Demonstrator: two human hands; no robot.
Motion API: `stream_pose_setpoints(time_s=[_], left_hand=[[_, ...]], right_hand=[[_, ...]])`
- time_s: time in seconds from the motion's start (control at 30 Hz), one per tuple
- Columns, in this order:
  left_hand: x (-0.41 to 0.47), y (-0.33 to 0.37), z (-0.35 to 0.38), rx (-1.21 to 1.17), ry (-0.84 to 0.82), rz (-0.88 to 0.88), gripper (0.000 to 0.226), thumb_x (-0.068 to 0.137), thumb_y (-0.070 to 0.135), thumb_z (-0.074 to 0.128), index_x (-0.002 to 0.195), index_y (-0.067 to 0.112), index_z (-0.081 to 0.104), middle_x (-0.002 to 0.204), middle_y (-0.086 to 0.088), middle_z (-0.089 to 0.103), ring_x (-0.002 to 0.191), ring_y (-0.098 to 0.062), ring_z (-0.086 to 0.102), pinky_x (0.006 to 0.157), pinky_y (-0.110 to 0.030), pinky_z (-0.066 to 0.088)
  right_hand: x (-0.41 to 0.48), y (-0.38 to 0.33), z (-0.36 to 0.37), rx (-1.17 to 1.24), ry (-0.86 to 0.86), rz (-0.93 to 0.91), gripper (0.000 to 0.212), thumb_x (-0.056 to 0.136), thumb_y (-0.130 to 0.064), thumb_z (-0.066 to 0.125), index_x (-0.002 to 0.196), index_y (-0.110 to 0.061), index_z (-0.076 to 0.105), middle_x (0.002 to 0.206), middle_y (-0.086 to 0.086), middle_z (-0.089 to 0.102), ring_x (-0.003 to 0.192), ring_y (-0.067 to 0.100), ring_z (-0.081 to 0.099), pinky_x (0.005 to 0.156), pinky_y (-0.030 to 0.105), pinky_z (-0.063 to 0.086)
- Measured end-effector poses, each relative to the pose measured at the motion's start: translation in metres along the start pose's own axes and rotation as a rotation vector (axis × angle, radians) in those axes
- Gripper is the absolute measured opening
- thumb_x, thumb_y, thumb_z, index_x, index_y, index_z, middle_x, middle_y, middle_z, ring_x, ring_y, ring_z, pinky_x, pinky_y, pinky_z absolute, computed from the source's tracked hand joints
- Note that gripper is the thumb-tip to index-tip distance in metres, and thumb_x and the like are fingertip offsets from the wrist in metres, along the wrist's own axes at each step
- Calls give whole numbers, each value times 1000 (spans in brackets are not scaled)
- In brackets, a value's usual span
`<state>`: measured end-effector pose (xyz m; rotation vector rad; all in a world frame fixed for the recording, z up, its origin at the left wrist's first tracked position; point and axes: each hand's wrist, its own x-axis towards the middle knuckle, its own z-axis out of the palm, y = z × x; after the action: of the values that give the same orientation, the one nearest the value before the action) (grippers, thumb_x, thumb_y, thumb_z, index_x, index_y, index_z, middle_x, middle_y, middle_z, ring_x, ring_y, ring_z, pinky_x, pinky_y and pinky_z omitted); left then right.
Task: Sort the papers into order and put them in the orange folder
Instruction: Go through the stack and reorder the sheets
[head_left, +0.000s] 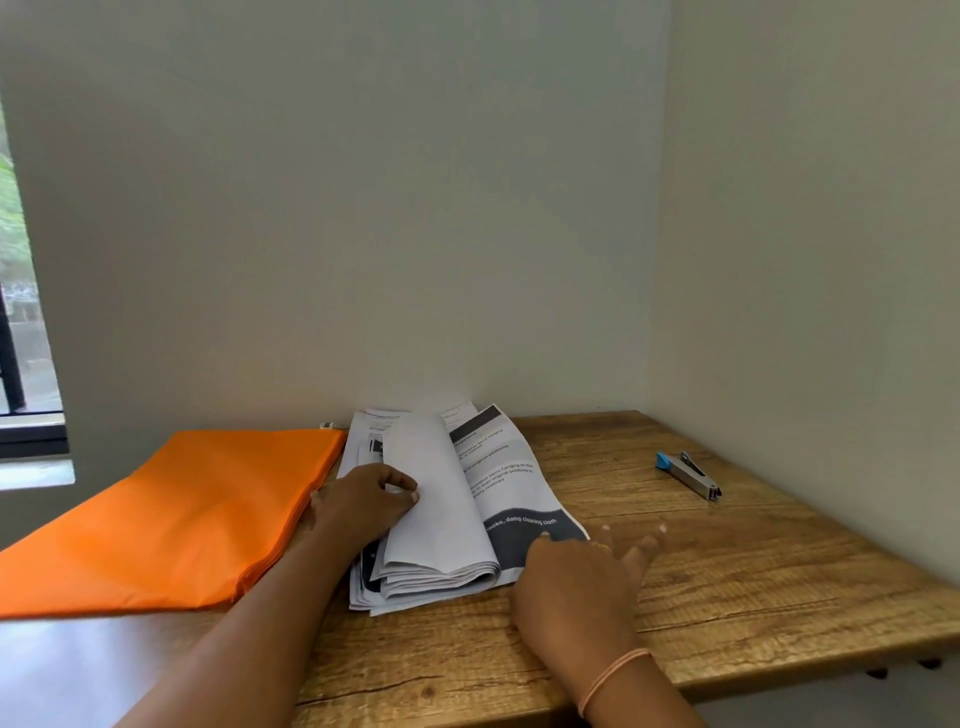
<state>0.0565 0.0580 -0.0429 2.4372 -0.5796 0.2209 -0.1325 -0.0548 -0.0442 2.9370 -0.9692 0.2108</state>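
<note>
A stack of printed papers (441, 499) lies in the middle of the wooden table (727, 587). Several upper sheets are folded over to the left, baring a page with grey bands and text. My left hand (363, 501) rests on the left side of the stack, thumb and fingers pinching the folded-over sheets. My right hand (582, 577) lies at the stack's near right corner, fingers spread, fingertips touching the bared page's lower edge. The orange folder (171, 519) lies flat and closed left of the papers, touching them.
A small stapler (688, 474) with a blue end lies at the far right of the table. Walls close off the back and the right side. A window is at the far left. The table's front edge runs under my forearms.
</note>
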Motion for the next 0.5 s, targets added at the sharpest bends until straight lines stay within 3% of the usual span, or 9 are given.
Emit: stream_pose_setpoints(time_s=[0.23, 0.4, 0.5], left_hand=[[-1, 2, -1, 32, -9, -12, 16, 89, 47, 56, 101, 38, 62, 122, 6, 58, 116, -16, 49, 104, -41, 25], [-2, 4, -3, 32, -25, -11, 15, 89, 47, 56, 100, 39, 62, 118, 8, 58, 105, -12, 50, 99, -37, 26], [-4, 5, -4, 33, -23, 5, 17, 90, 46, 56, 102, 37, 63, 108, 10, 57, 94, -7, 45, 92, -34, 27]], right_hand=[[-4, -2, -3, 33, 13, -31, 44, 96, -29, 39, 139, -21, 43, 151, 7, 35, 145, 29, 14, 102, 71, -12], [-1, -1, 2, 106, 15, -24, 57, 96, -36, 42, 148, -20, 27, 154, 3, 28, 145, 29, 14, 103, 69, -12], [-4, 0, -1, 284, 176, -82, 55, 98, -35, 36, 150, -26, 20, 154, -6, 28, 144, 23, 19, 110, 63, -5]])
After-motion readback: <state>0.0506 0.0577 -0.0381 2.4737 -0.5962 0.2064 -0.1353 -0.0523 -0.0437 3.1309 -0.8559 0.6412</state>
